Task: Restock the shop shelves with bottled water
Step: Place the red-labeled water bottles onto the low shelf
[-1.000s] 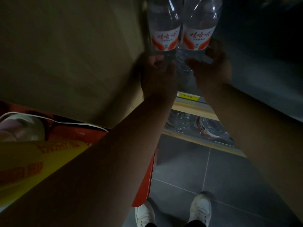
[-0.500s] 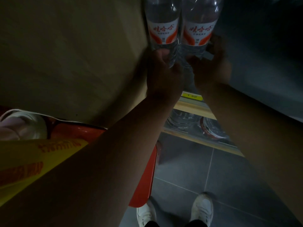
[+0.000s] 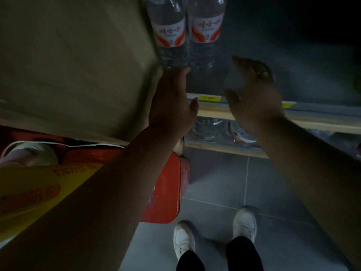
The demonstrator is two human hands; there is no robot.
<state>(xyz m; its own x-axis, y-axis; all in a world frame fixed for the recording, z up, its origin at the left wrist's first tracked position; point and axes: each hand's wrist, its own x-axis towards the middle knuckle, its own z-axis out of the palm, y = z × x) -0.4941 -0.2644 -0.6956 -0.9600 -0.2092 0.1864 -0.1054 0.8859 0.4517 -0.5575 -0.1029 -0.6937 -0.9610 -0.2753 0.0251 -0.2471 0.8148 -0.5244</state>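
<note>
left hand (image 3: 172, 106) released bottles (image 3: 170, 34), flat | right hand (image 3: 256, 96) released, spread | red-white Chinese labels (image 3: 207, 30)

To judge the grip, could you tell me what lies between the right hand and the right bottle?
Nothing but bare dark shelf, as the head view shows: the right hand is open and clear of the right bottle.

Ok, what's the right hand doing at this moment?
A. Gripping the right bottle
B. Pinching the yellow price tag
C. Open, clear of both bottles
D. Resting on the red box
C: the right hand is spread open and holds nothing, with a visible gap between it and the right bottle on the shelf.
</note>
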